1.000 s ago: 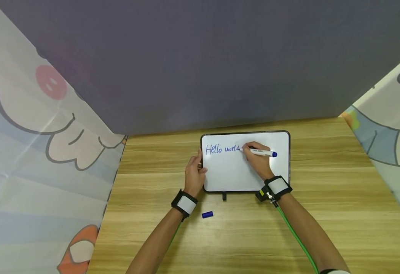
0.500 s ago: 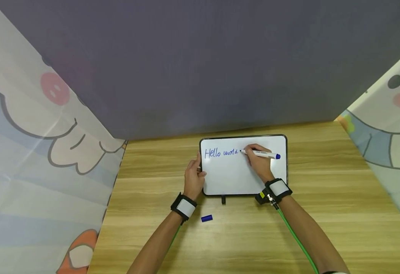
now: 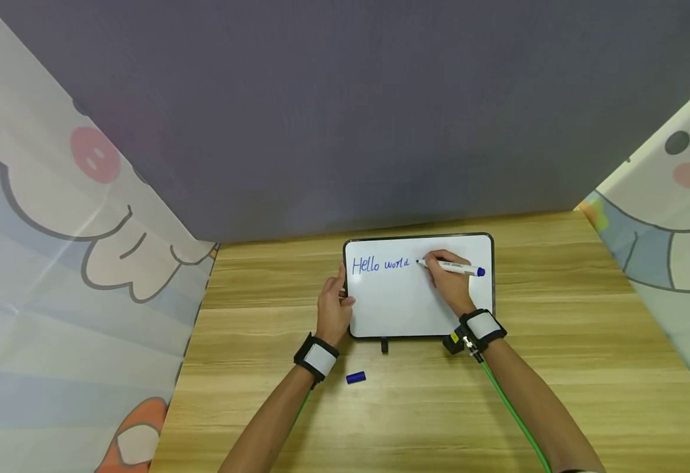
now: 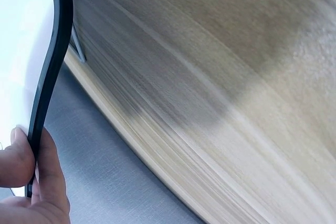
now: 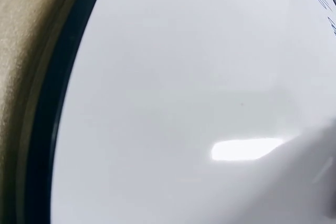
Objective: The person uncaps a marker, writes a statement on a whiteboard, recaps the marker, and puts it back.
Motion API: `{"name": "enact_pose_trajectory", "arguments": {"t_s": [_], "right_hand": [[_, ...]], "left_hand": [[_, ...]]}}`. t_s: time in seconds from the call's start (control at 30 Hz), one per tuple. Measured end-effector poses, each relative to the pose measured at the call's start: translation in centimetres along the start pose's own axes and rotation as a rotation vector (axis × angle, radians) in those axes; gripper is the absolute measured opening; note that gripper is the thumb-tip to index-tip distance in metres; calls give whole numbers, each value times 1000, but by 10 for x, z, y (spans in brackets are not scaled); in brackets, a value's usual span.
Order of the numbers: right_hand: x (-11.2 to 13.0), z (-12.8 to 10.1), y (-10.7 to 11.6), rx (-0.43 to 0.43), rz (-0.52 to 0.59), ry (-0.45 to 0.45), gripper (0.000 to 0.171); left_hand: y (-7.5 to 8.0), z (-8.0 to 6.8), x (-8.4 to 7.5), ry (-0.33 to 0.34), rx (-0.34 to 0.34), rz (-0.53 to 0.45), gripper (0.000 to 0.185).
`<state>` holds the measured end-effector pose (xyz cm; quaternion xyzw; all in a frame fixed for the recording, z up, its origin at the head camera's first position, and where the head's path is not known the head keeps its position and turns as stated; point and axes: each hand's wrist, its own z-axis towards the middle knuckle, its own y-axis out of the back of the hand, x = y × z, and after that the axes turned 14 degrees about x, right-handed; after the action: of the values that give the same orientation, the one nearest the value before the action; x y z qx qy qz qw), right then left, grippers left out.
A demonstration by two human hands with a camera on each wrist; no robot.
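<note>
A small whiteboard [image 3: 404,309] with a black rim lies on the wooden table [image 3: 557,341], with "Hello world" written in blue along its top. My right hand [image 3: 448,279] grips a white marker [image 3: 452,267] with a blue end; its tip sits just right of the word "world". My left hand [image 3: 334,309] holds the board's left edge, and in the left wrist view the thumb and a finger [image 4: 50,177] pinch the black rim [image 4: 52,61]. The right wrist view shows only the white board surface [image 5: 184,87] and its dark rim.
A blue marker cap [image 3: 356,378] lies on the table near my left wrist. A small black tab [image 3: 385,345] sticks out below the board's front edge. A grey backdrop [image 3: 345,118] stands behind the table, with cartoon-print curtains [image 3: 55,263] on both sides.
The marker tip has moved slightly right, away from the finished "d" of "world". The left hand stays on the board's edge. The head view shifted a little.
</note>
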<state>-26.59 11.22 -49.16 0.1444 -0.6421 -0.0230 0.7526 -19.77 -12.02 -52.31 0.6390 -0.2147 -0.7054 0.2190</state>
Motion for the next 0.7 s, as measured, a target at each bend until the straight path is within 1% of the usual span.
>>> {"name": "enact_pose_trajectory", "arguments": {"t_s": [0.1,0.2,0.47,0.7], "right_hand": [[8,-3,-2,-2,-2,22,15],[9,-3,-2,-4,5,30,14],[9,-3,-4,5,5,30,13],[7,-2,-5,-23,18,51,16]], "left_hand": [[0,0,0,-5,-1,0,76],[0,0,0,-8,-3,3,77],[1,1,0,3,-2,24,76],[0,2,1,12,1,17,76]]}}
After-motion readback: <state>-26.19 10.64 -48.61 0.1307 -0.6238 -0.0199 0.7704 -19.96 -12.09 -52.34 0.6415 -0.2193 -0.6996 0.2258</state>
